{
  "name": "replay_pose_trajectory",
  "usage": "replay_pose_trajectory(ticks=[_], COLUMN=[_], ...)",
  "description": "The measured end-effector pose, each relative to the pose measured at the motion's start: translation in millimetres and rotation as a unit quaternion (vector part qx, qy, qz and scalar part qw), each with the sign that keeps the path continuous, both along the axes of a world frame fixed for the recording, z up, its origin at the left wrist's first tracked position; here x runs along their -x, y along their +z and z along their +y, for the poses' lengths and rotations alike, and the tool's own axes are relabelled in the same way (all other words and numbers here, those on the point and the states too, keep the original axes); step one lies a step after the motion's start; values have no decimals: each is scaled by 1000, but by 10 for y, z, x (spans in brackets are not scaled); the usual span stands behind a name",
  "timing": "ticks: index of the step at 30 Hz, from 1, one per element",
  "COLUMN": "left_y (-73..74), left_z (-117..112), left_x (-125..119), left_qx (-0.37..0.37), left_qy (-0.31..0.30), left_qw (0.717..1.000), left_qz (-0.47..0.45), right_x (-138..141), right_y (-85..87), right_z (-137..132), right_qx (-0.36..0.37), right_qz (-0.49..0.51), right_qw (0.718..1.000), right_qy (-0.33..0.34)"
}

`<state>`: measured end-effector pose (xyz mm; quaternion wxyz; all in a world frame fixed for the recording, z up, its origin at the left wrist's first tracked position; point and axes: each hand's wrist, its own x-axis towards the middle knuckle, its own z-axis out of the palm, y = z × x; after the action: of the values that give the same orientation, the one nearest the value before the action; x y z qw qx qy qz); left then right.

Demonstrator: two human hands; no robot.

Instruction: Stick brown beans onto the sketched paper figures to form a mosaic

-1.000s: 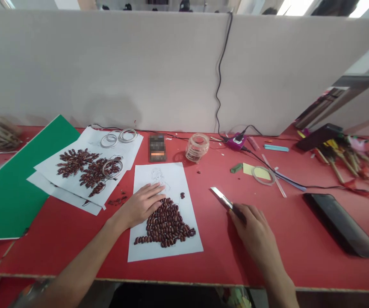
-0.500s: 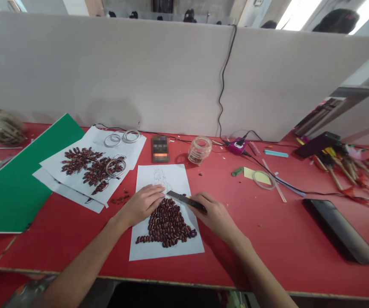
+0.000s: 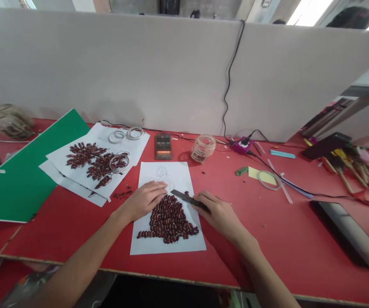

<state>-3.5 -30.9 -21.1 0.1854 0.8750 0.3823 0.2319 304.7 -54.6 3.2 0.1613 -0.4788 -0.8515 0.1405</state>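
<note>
A: Condition of grip?

B: Apart. Left hand (image 3: pixel 147 199) lies palm-down over the left part of a white sheet (image 3: pixel 149 171), fingers extended, no object visible in grasp. Right hand (image 3: pixel 216 211) wraps round the handle of a knife (image 3: pixel 189 200), blade aimed toward the left fingertips without contact.

A: Position of sheet?

B: Rests flat on the red bench (image 3: pixel 299 248), just back from the front edge.

A: Handling?

B: Sheet judged light, flexible, easily creased; best taken by the bare lower margin. Seeds (image 3: pixel 169 218) judged hard and slippery; glued or loose, cannot tell. Knife judged light, stiff; best held by the handle.

A: Materials?

B: Seeds oval, glossy, dark brown, packed in rows. Toward the bench's rear edge, a clear, round-bodied jar (image 3: pixel 203 148).
</note>
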Motion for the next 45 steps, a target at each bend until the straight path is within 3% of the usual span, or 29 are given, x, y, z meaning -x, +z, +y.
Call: replay_pose_trajectory(ticks=[16, 25, 30, 35, 38, 45], left_y=[-7, -28, -29, -52, -47, -21], left_z=[-2, -2, -3, -6, -9, -18], left_x=[1, -8, -10, -9, -12, -16], left_qx=[-16, -18, -25, -32, -38, -43], left_qy=[-5, 0, 0, 5, 3, -3], left_qw=[1000, 1000, 1000, 999, 999, 998], left_qz=[2, 10, 13, 12, 18, 41], right_x=[-110, -35, 5, -16, -33, 8], right_y=[-88, 193, 234, 139, 55, 42], right_z=[-7, -44, -87, -38, -17, -59], right_qx=[-122, -156, -165, -145, -127, 7], right_qz=[-35, -78, -110, -85, -32, 80], right_qw=[987, 973, 967, 976, 987, 996], right_qy=[97, 150, 161, 140, 91, -29])
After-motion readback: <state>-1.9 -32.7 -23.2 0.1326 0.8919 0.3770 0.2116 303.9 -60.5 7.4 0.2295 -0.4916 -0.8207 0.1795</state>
